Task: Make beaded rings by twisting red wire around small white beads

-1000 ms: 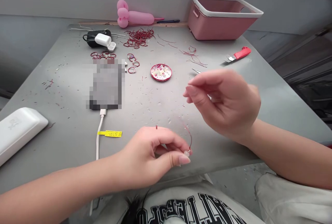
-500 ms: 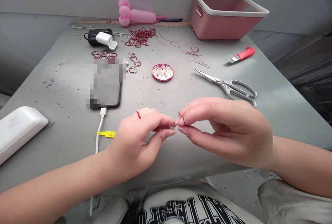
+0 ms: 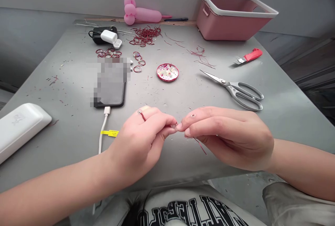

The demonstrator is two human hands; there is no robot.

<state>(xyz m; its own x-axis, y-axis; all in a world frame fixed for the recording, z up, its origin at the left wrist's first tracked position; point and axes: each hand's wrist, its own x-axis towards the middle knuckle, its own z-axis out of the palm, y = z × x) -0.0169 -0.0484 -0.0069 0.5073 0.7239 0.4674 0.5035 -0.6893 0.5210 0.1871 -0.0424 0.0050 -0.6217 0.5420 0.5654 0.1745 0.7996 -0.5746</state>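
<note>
Currently, I view grey table (image 3: 146, 89), pink bin (image 3: 230, 27) standing at its far edge, right of centre. My right hand (image 3: 232, 138): fingers closed, red cord (image 3: 201, 145) held, free end trailing below; thumb tip hidden. My left hand (image 3: 143, 137): thumb and forefinger pinched shut on pale bead (image 3: 173, 126). Both hands meet at fingertips above near part of table. Scissors (image 3: 228, 84) lie beyond right hand. Phone (image 3: 111, 95), partly blurred, lies beyond left. Bead dish (image 3: 168, 79) sits farther off, between them. Bead, smallest, at fingertips.
</note>
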